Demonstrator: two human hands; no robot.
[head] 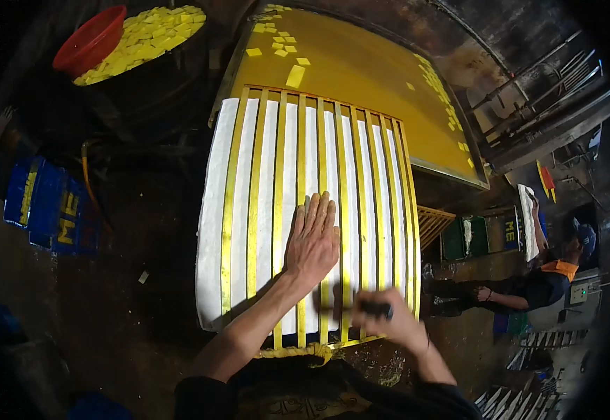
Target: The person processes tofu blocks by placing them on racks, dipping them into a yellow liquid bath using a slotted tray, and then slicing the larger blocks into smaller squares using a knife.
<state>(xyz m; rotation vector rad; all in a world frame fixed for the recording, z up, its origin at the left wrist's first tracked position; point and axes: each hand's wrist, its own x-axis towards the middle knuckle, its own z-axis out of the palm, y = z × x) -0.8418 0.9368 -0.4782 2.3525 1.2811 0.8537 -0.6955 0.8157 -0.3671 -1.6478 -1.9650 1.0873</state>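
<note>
A large white slab [209,220], perhaps bean curd, lies before me under a yellow slatted frame [253,199]. The frame's long slats run away from me, with strips of white showing between them. My left hand [313,236] rests flat on the middle slats, fingers stretched forward and holding nothing. Over the near right part of the frame, my right hand [394,323] grips a dark-handled tool [375,308]. Motion blurs this hand and the tool, and I cannot make out a blade. Yellow cloth [305,352] hangs along the near edge.
Beyond the frame is a wide vat of yellow-brown liquid [357,68] with yellow pieces [284,44] in it. A drum of yellow pieces [160,31] holds a red basin [92,42], back left. Blue crates [63,210] stand left. At right, another person [536,286] handles a white slab [526,223].
</note>
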